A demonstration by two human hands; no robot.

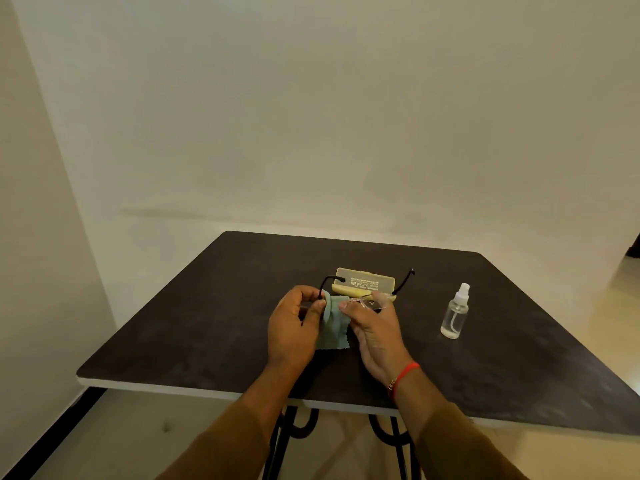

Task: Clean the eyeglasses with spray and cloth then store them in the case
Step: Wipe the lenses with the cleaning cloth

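Glasses (372, 301) sit pinched in my right hand (372, 336); my left hand (294, 327) presses the cloth (334, 327) on one lens, case (363, 284) just behind.

Above the middle of a tabletop (207, 323), a person's left hand (294, 327) and right hand (375, 327) hold a pair of eyeglasses (372, 301) between them. A cloth (334, 323) hangs between the two hands, just left of the exposed lens, its lower edge toward the near side. An open case (365, 283) sits on the tabletop directly behind the hands, on the far side. A spray bottle (455, 311) stands upright on the tabletop to the right, well apart from case and hands. Walls (311, 116) rise behind and left.
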